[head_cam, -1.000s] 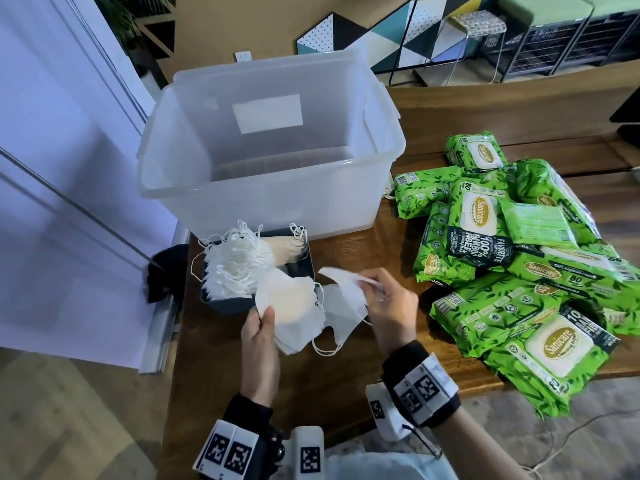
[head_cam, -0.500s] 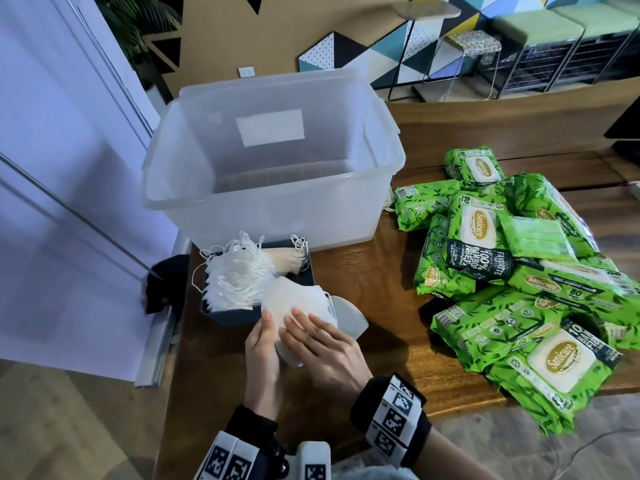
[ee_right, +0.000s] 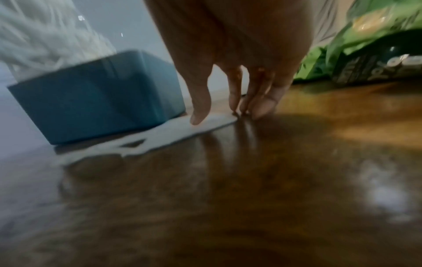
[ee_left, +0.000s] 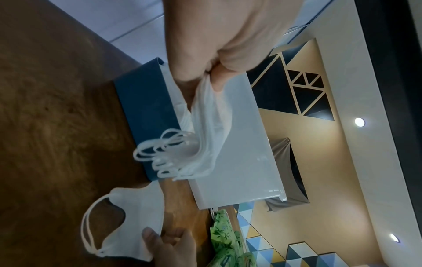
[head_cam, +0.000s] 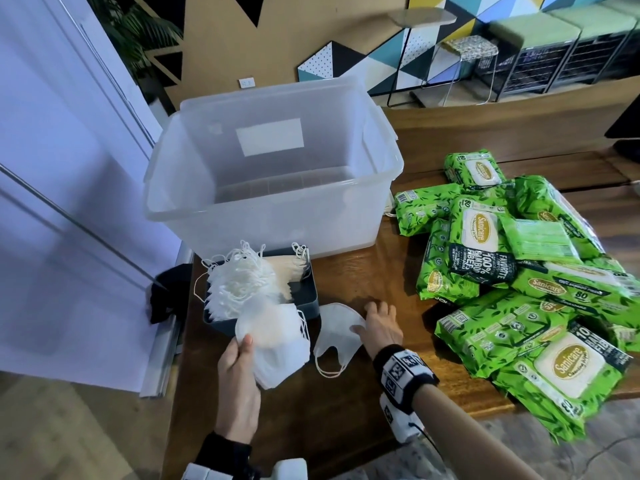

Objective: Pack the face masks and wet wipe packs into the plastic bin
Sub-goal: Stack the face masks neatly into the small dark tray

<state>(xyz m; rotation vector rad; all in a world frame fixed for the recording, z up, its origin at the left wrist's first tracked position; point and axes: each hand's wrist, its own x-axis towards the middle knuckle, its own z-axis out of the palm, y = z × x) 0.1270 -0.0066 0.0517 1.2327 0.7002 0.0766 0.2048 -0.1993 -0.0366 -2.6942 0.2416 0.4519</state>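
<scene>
Still gathering masks — left hand [head_cam: 239, 372] pinches a stack of white face masks [head_cam: 277, 344] by the dark tray [head_cam: 304, 303]; right hand [head_cam: 379, 329], fingers straight and spread, presses a loose mask [head_cam: 334, 332] on the table. The clear plastic bin [head_cam: 270, 216] at 12 o'clock looks empty, wet wipe packs [head_cam: 519, 271] at 3. Next: pick up the loose mask, add it to the stack.

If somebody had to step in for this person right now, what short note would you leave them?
Left hand: grips a stack of white face masks in front of the dark tray.
Right hand: open, fingers spread on the wooden table, thumb on a single loose mask lying flat.
Tray: more masks standing in it.
Wet wipe packs: all piled on the table, right of the bin.
Plastic bin: nothing visibly in it.
Done: nothing packed yet.
Left: put in the held stack, the loose mask, the tray's masks and every wipe pack.
</scene>
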